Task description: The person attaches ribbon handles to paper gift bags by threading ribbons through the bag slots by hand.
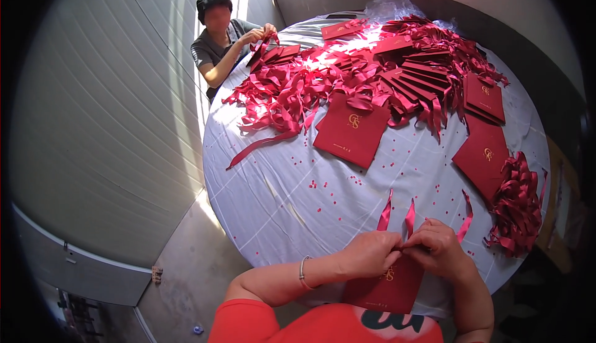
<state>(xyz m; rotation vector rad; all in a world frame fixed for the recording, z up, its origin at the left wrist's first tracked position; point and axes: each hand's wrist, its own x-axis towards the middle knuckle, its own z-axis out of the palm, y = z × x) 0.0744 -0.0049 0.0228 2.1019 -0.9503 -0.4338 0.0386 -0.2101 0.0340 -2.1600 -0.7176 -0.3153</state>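
Beyond the left rim of the round table, a co-worker holds red ribbon in both hands. A ribbon heap covers the table's far left part; a flat middle bag lies nearer the table's centre. At the table's near edge, your left hand pinches narrow on the upper edge of the red bag. Fanned bags lie across the table's far side. Your right hand also pinches narrow on that upper edge, close beside your left; I cannot tell whether ribbon is between your fingertips. A ribbon bundle lies near the table's right rim.
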